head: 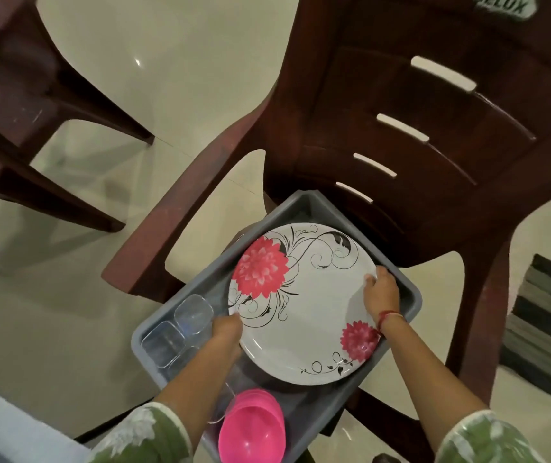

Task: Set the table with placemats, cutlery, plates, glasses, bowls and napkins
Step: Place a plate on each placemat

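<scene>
A white plate with pink flowers and black scrolls sits tilted in a grey tub on a dark red chair. My left hand grips the plate's left rim. My right hand holds the right rim, fingers curled over the edge. Whether more plates lie under it is hidden. Clear square glasses stand in the tub's left side. A stack of pink bowls sits at the tub's near end.
The dark red plastic chair carries the tub on its seat. A second chair stands at the left on the glossy cream floor. A striped mat lies at the right. A pale surface edge shows at bottom left.
</scene>
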`<act>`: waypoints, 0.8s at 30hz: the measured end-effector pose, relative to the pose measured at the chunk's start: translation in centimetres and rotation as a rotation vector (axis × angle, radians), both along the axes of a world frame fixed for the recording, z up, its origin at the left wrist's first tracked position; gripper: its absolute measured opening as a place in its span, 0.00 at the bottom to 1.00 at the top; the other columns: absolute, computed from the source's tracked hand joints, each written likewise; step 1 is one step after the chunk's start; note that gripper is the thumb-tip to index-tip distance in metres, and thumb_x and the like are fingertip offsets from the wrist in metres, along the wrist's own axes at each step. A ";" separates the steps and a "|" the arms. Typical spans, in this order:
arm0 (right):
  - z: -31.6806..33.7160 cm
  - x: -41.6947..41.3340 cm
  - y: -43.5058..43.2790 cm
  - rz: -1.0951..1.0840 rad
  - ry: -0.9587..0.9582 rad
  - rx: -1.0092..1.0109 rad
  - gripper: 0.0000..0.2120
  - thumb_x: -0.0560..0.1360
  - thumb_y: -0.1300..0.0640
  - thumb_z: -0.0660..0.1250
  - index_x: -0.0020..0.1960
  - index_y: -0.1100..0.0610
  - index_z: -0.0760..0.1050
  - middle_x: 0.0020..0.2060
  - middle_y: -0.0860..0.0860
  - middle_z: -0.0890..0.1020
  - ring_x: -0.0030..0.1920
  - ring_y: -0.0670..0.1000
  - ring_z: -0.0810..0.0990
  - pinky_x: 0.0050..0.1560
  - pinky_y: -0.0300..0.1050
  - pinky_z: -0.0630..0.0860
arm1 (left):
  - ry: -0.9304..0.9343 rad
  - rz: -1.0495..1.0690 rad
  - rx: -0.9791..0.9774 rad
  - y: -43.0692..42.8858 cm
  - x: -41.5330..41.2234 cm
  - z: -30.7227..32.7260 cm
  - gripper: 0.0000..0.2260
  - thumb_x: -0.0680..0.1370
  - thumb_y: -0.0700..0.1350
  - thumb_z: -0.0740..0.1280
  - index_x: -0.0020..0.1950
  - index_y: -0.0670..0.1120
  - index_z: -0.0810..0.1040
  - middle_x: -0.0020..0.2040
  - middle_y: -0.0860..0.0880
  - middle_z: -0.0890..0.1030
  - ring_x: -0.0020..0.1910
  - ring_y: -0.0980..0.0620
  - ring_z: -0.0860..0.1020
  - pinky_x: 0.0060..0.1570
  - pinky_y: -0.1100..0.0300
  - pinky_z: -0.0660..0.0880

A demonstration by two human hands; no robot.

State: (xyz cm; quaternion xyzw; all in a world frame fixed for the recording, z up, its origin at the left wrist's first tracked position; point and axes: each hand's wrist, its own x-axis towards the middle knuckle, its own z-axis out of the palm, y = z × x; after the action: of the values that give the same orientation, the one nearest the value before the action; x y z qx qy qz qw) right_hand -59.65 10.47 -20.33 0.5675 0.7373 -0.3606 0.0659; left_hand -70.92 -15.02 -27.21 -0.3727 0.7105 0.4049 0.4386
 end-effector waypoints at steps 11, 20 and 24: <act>5.8 1.7 0.3 -0.008 0.003 0.057 0.16 0.80 0.60 0.56 0.65 0.66 0.69 0.59 0.64 0.74 0.60 0.64 0.73 0.60 0.53 0.69 | 0.040 -0.003 0.070 1.0 0.9 8.7 0.08 0.78 0.37 0.62 0.53 0.36 0.77 0.44 0.41 0.81 0.34 0.47 0.77 0.31 0.60 0.73; 18.8 4.2 -2.3 -0.071 0.250 0.104 0.12 0.80 0.61 0.55 0.58 0.65 0.72 0.53 0.59 0.73 0.52 0.61 0.74 0.47 0.44 0.66 | 0.233 -0.139 0.211 -1.3 -0.8 22.7 0.12 0.72 0.45 0.68 0.51 0.38 0.79 0.44 0.40 0.82 0.45 0.43 0.81 0.49 0.49 0.79; 24.5 3.7 -5.2 0.018 0.347 0.176 0.11 0.80 0.61 0.55 0.55 0.66 0.71 0.50 0.55 0.70 0.51 0.57 0.71 0.45 0.44 0.62 | 0.355 -0.165 0.282 -4.8 -1.2 30.3 0.08 0.75 0.38 0.64 0.39 0.37 0.79 0.32 0.42 0.81 0.28 0.49 0.78 0.31 0.61 0.76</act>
State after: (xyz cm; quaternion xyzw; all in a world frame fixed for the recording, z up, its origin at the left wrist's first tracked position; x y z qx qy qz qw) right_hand -55.99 5.26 4.14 0.4938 0.7714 -0.3866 -0.1085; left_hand -72.14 -19.86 3.14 -0.1716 0.7409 0.5221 0.3860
